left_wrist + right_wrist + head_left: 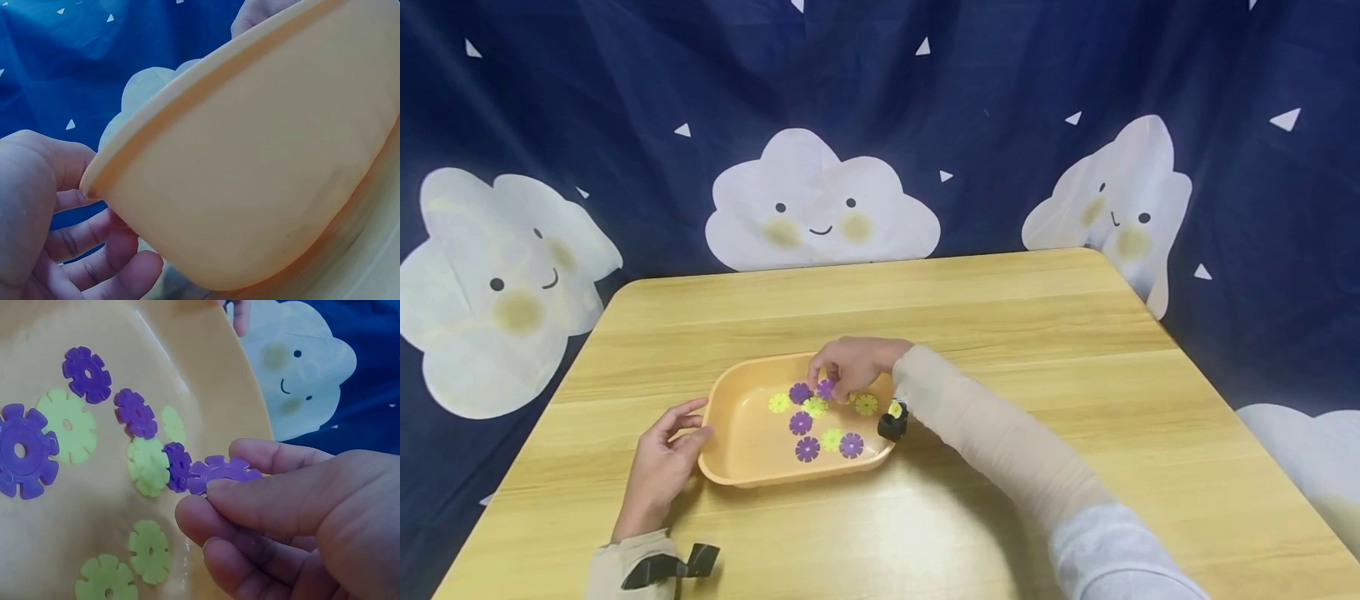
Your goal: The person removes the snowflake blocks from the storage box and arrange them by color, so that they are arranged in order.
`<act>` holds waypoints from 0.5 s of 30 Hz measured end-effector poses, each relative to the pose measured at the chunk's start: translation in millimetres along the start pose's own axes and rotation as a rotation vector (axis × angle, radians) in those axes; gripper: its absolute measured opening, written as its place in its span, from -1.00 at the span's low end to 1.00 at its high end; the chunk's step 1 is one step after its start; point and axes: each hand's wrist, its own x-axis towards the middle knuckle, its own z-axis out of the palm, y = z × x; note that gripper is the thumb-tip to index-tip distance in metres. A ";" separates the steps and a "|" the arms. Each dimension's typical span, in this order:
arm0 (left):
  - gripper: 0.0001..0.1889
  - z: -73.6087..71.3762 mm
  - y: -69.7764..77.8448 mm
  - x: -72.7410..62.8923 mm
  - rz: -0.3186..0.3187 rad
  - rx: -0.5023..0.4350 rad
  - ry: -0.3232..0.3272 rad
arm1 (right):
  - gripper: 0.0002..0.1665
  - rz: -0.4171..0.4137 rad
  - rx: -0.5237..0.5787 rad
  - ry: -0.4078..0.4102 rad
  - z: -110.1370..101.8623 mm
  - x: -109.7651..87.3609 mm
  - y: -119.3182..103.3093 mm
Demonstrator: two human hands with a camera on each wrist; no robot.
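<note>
My left hand [661,467] pinches the left rim of a shallow orange plastic basin [730,467]; in the left wrist view its other fingers [94,262] curl loosely below the rim. Over the far right part of the basin, my right hand [861,362] holds a purple snowflake disc [222,469] between thumb and fingers. Several purple snowflake discs [87,374] and yellow-green snowflake discs [149,553] lie on the basin floor, some touching or overlapping. The right hand hides part of the far right floor in the head view.
The basin stands on a light wooden table [1000,325]. Behind the table hangs a dark blue curtain [1000,75] printed with smiling clouds and small white triangles. A black strap [892,422] on the right wrist hangs by the basin's right rim.
</note>
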 end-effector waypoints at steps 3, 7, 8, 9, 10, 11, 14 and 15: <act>-0.58 -0.7 0.6 0.1 -0.001 -0.006 -0.008 | -0.63 -0.016 0.026 0.016 -2.5 -5.0 2.0; -0.58 -0.7 1.4 -0.4 -0.003 -0.027 -0.012 | -0.60 -0.034 0.067 0.047 -6.8 -13.3 6.0; -0.58 -0.8 1.7 -0.4 -0.006 -0.035 -0.012 | -0.59 -0.040 0.073 0.056 -8.0 -15.2 7.2; -0.58 -0.8 2.0 -0.4 -0.007 -0.036 -0.010 | -0.58 -0.038 0.080 0.065 -9.5 -17.7 7.8; -0.58 -0.4 2.4 -0.5 -0.010 -0.036 -0.009 | -0.58 -0.037 0.091 0.073 -10.6 -19.8 9.1; -0.58 -0.3 2.8 -0.4 -0.013 -0.037 -0.008 | -0.58 -0.038 0.098 0.079 -11.4 -21.6 10.5; -0.57 -0.4 3.0 0.2 -0.017 -0.032 -0.018 | -0.60 -0.040 0.110 0.097 -14.5 -27.4 14.9; -0.57 -0.4 2.9 0.5 -0.016 -0.028 -0.020 | -0.60 -0.037 0.112 0.106 -15.7 -29.7 16.5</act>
